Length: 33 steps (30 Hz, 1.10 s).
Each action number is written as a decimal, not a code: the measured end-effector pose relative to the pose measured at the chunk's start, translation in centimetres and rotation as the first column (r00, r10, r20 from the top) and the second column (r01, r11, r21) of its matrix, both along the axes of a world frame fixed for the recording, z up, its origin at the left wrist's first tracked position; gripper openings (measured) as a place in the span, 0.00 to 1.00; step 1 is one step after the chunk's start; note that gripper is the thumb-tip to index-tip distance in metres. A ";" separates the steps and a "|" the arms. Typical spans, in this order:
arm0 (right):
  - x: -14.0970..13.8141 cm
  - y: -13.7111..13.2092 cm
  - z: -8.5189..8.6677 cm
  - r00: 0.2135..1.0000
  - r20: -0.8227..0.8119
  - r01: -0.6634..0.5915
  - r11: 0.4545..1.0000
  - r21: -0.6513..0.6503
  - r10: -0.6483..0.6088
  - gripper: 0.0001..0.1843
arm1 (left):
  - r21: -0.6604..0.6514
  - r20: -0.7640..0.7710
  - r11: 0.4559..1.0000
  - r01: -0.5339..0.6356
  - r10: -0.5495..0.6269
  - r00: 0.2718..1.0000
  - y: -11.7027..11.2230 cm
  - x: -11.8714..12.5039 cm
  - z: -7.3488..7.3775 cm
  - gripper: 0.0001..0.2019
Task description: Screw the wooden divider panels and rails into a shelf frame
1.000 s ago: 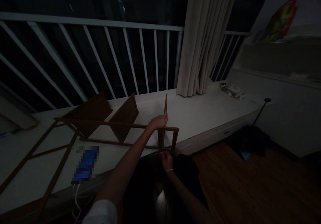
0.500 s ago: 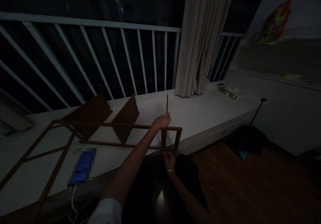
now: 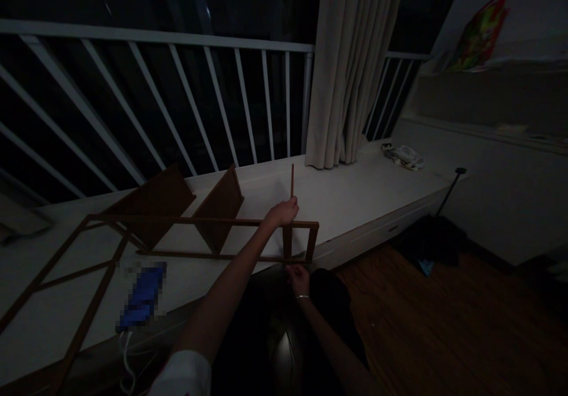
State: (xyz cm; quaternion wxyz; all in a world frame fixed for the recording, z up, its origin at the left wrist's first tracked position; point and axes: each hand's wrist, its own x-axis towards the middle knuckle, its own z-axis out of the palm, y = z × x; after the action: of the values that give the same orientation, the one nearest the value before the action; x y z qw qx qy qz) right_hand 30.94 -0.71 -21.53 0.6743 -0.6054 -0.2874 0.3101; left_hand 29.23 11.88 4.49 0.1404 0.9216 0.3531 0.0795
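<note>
A brown wooden shelf frame (image 3: 204, 221) lies on its side across a white window ledge (image 3: 355, 198). My left hand (image 3: 283, 212) is closed on a thin upright wooden board (image 3: 291, 181) at the frame's right end. Below the ledge edge, my right hand (image 3: 298, 277) is pinched at the frame's lower right corner; what its fingers hold is too dark to make out. Two slanted brown shelf boards (image 3: 219, 206) stand in the frame to the left of my hands.
A blue phone (image 3: 142, 295) with a white cable lies on the ledge at the left. White railing bars (image 3: 177, 94) and a beige curtain (image 3: 350, 70) stand behind. Crumpled cloth (image 3: 404, 157) lies at the ledge's far right. Wooden floor (image 3: 444, 331) with a dark bundle is at right.
The thin board in my left hand has turned from tilted to upright. My view has shifted slightly; both hands stay at the frame's right end.
</note>
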 end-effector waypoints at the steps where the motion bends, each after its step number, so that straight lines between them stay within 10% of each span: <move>1: 0.2 0.0 -0.1 1.000 0.013 0.016 1.000 -0.001 -0.016 0.20 | 0.000 -0.001 1.000 -0.001 0.001 1.000 0.0 0.0 0.0 0.15; 33: 1.8 -1.2 0.4 0.777 0.607 0.239 0.970 -0.039 -0.167 0.18 | 0.008 -0.026 1.000 -0.029 0.029 0.999 0.1 -0.2 -0.5 0.16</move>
State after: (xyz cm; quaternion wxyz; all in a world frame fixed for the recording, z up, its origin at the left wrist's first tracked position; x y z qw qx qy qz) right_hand 32.71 -1.89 -21.13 0.5423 -0.7372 -0.4005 0.0439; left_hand 29.07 12.00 4.02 0.1310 0.9179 0.3678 0.0708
